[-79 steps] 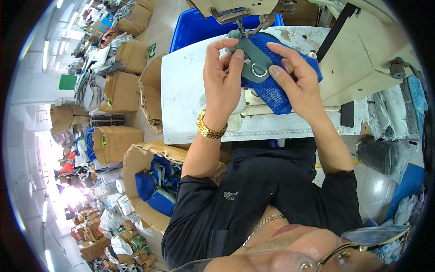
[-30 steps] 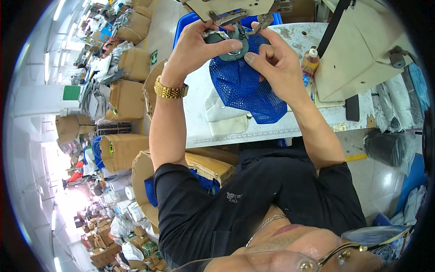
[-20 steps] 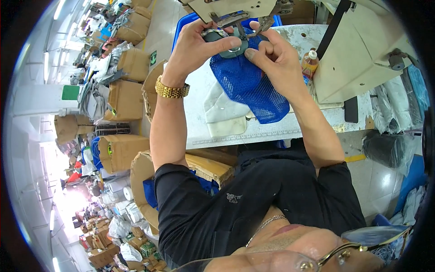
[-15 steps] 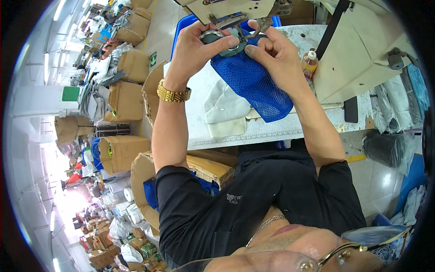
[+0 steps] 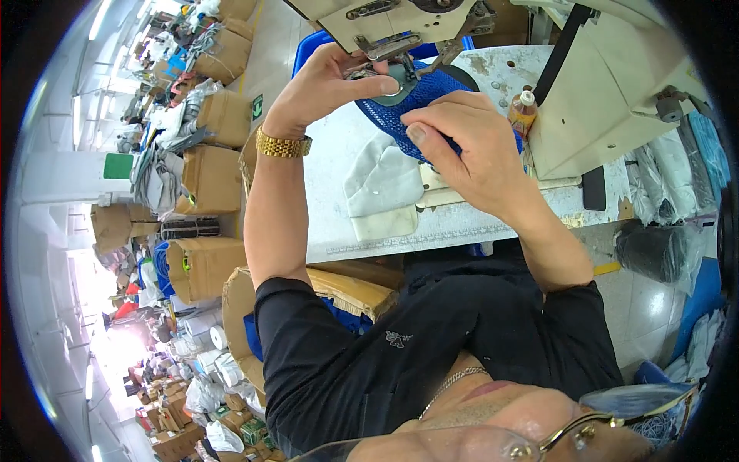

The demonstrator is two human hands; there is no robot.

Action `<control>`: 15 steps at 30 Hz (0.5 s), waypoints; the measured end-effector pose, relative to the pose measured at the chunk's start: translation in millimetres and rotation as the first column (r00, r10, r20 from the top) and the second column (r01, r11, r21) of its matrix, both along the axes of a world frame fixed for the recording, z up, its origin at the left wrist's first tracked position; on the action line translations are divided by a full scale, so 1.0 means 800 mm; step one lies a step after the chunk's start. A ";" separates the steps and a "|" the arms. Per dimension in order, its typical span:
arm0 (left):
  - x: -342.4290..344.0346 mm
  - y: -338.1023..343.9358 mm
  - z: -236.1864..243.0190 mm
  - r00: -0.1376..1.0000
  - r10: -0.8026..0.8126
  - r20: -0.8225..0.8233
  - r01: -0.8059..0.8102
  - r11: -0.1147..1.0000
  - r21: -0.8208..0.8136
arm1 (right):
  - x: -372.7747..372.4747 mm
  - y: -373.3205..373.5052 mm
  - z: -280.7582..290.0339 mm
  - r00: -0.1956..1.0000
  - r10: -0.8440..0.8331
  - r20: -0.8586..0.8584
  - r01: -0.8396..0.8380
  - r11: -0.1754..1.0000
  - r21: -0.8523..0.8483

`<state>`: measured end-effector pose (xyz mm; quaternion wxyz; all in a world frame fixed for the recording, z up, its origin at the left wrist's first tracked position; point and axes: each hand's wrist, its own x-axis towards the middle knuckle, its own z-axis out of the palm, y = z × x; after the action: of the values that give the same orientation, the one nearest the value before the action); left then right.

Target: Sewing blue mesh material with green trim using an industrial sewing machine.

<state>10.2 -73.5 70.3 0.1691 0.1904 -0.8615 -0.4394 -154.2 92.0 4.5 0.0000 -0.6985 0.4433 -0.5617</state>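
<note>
A piece of blue mesh fabric point(image 5: 400, 115) with a dark grey-green edge piece point(image 5: 396, 83) lies under the sewing machine head point(image 5: 400, 27). My left hand point(image 5: 331, 86) pinches the grey-green piece left of the presser foot point(image 5: 406, 68), its thumb on top. My right hand point(image 5: 469, 146) is closed over the mesh nearer to me, fingers curled and thumb pointing left. Some mesh shows past its right side; its fingertips and what lies under the palm are partly hidden.
White fabric pieces point(image 5: 381, 181) lie on the worn white table point(image 5: 323, 219). A small bottle point(image 5: 523, 112) stands by the machine's pillar point(image 5: 616, 100), and a black phone point(image 5: 593, 189) lies near the right edge. An open cardboard box point(image 5: 350, 289) with blue material is below the table.
My right hand has moved from beside the needle toward me, over the mesh. My left hand has shifted slightly left and nearer, still on the edge piece. The mesh's hanging end is now mostly covered.
</note>
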 end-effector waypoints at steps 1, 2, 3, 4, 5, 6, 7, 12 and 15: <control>0.000 0.002 -0.003 1.000 0.001 0.001 -0.001 1.000 0.003 | 0.001 0.000 -0.001 1.000 0.001 0.001 -0.001 1.000 0.003; -0.001 0.005 -0.008 0.997 0.011 -0.074 -0.009 1.000 0.024 | 0.002 0.000 -0.002 0.996 -0.053 0.068 0.051 0.998 0.020; -0.002 0.008 -0.010 0.989 0.018 -0.148 -0.011 0.999 0.043 | 0.003 -0.001 -0.001 0.985 -0.111 0.134 0.107 0.994 0.039; -0.002 0.009 -0.014 0.989 0.016 -0.147 -0.010 0.999 0.044 | 0.005 -0.001 -0.002 0.984 -0.112 0.135 0.108 0.993 0.039; -0.002 0.011 -0.021 0.982 0.015 -0.191 -0.007 0.999 0.045 | 0.008 -0.002 -0.005 0.936 -0.135 0.324 0.094 0.986 0.139; -0.002 0.014 -0.026 0.972 0.014 -0.235 -0.003 0.999 0.047 | 0.010 -0.002 -0.009 0.851 -0.172 0.496 0.060 0.971 0.233; 0.000 0.018 -0.029 0.971 0.053 -0.234 -0.049 0.999 0.024 | 0.008 -0.008 -0.014 0.838 -0.165 0.521 0.053 0.974 0.222; -0.002 0.029 -0.037 0.952 0.159 -0.262 -0.184 0.980 -0.071 | -0.009 -0.030 -0.014 0.889 -0.125 0.441 0.020 0.972 0.234; -0.002 0.033 -0.046 0.926 0.190 -0.327 -0.253 0.954 -0.161 | -0.011 -0.034 -0.011 0.897 -0.113 0.427 0.015 0.974 0.227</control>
<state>8.6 -47.1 33.6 0.3685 0.1981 -0.8370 -0.3526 -162.7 65.1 -4.6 0.1573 -0.5355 0.5136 -0.6517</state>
